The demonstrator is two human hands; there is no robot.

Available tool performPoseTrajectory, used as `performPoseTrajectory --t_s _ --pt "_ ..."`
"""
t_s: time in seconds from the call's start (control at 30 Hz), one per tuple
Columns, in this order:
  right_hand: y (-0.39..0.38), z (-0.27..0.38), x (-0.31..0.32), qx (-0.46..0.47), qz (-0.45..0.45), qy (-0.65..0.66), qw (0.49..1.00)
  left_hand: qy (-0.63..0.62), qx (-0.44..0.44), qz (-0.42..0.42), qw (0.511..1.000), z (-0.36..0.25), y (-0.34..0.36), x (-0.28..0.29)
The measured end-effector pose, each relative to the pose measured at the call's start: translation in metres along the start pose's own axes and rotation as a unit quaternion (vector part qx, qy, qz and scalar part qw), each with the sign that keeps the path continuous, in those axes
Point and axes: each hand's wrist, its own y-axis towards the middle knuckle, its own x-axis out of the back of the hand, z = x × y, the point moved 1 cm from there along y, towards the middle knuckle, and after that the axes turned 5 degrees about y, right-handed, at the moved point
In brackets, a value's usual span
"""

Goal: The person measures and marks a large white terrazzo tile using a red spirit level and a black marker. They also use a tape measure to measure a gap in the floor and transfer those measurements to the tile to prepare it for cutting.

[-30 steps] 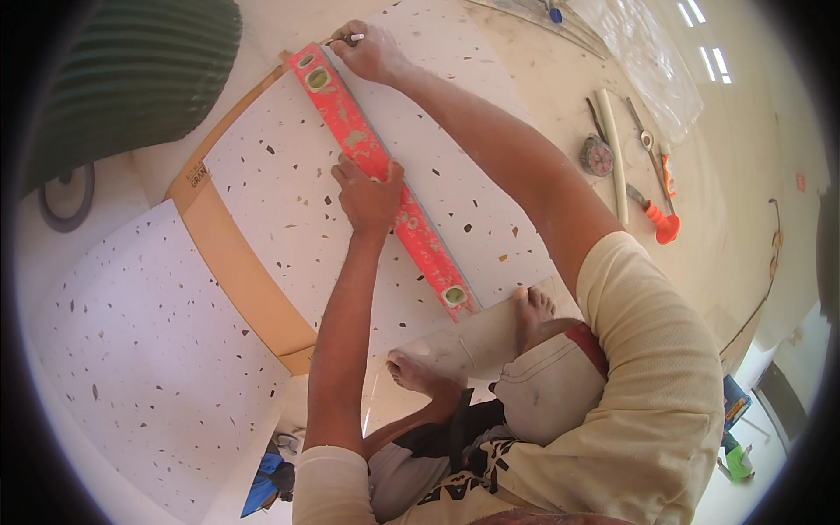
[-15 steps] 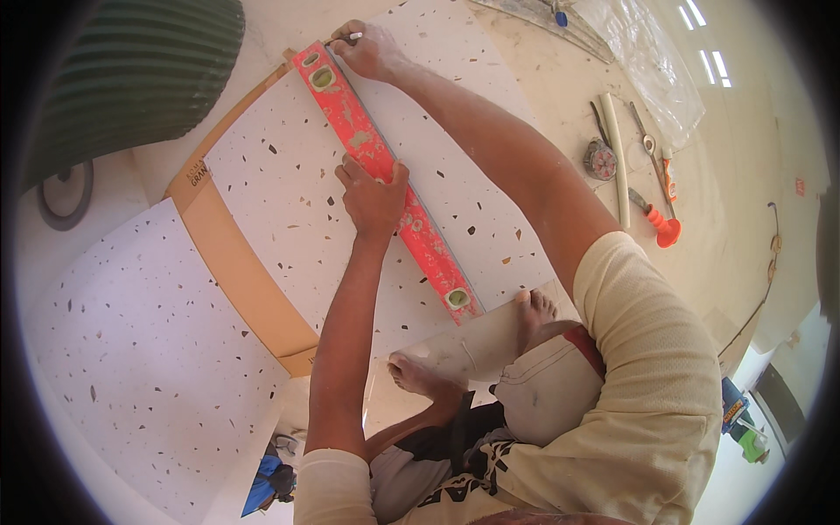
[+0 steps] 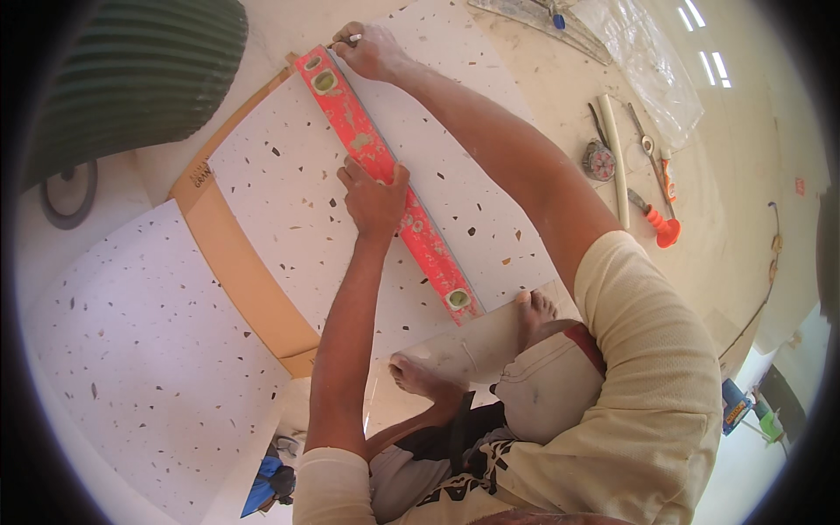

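A red spirit level [image 3: 357,131], scuffed and spotted with pale residue, lies slanting across a white speckled terrazzo-look tile [image 3: 271,201]. My left hand [image 3: 376,197] grips the level near its middle, fingers over one long edge and the thumb at the other. At the level's far end, my right hand [image 3: 372,52] is closed around a slim pen-like marker [image 3: 354,38]. Only the marker's white end shows clearly; its tip, by the level's edge, is too small to make out.
Brown cardboard [image 3: 236,254] borders the tile; a second speckled tile [image 3: 149,350] lies left. A ribbed dark green object [image 3: 149,70] stands far left. Rightward lie a tape measure [image 3: 599,161], a pale rod [image 3: 615,157], an orange-handled tool [image 3: 662,227] and clear plastic sheeting [image 3: 643,70].
Both hands and the level keep their places. At the far right edge, a green item beside a blue one has shifted slightly up and right.
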Motion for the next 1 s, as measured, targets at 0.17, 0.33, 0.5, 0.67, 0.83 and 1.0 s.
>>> performPoseTrajectory --t_s 0.17,0.33,0.5,0.67,0.83,1.0 --pt "0.008 -0.008 -0.006 0.009 -0.013 -0.025 1.000 -0.016 0.003 0.002 1.000 -0.002 -0.001 0.000" --pt "0.000 -0.001 -0.001 -0.007 0.019 -0.026 0.999 -0.016 -0.001 0.004 1.000 0.000 -0.001 0.001" --pt "-0.006 -0.003 0.012 -0.002 0.054 -0.017 0.998 0.005 -0.013 -0.008 1.000 0.000 -0.001 -0.002" --pt "-0.053 -0.008 0.031 0.009 0.037 0.064 0.997 -0.005 -0.014 -0.003 1.000 -0.003 -0.002 0.001" --pt "-0.113 -0.001 0.077 -0.059 0.045 0.148 0.986 -0.018 0.002 -0.007 1.000 -0.004 -0.003 0.003" --pt "-0.149 0.018 0.129 -0.076 0.031 0.151 0.985 -0.014 -0.009 -0.049 0.999 0.005 -0.001 0.004"
